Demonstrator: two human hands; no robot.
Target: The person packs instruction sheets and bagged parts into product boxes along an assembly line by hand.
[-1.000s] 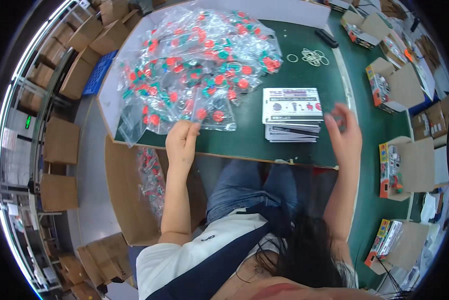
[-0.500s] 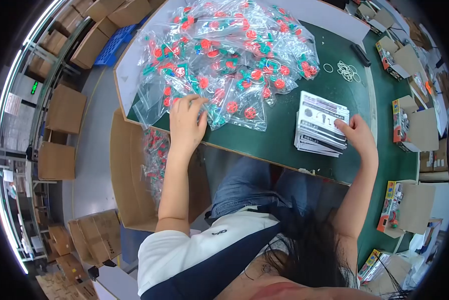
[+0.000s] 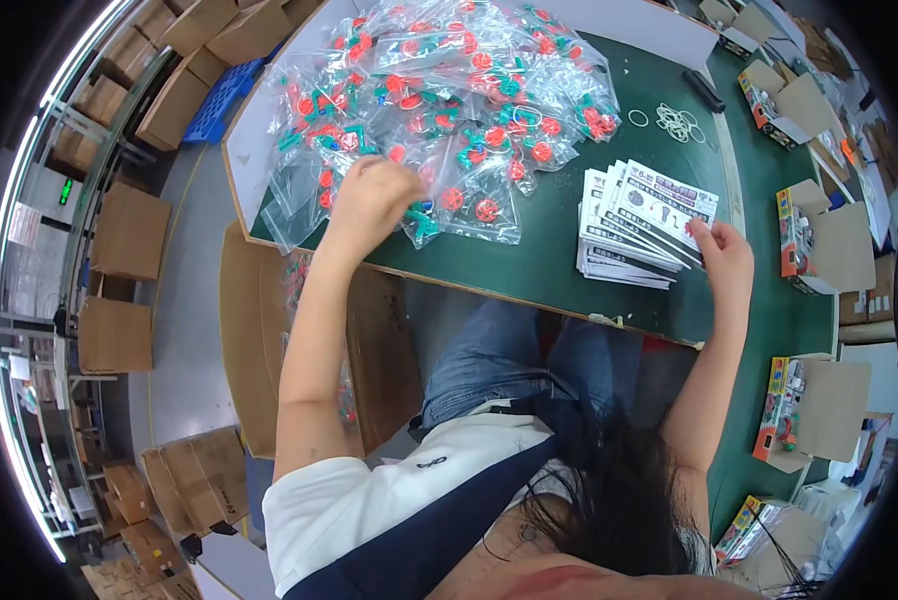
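A large heap of clear plastic bags point(image 3: 486, 210) with red and teal parts covers the back of the green table. My left hand point(image 3: 374, 198) is at the heap's near left edge, its fingers curled on a plastic bag point(image 3: 424, 222) holding teal parts; the fingertips are partly hidden. To the right lies a stack of printed leaflets point(image 3: 624, 265), its upper sheets fanned out. With thumb and fingers, my right hand point(image 3: 726, 258) pinches the right edge of the top leaflet point(image 3: 664, 205).
Rubber bands point(image 3: 677, 124) and a black object point(image 3: 704, 90) lie behind the leaflets. Below the table edge on the left stands an open cardboard box point(image 3: 254, 340) with more bagged parts. Open printed boxes point(image 3: 781, 410) line the right side.
My left hand has turned and its fingers have curled in at the bags. My right hand has shifted the upper leaflets, which now spread out to the right across the stack.
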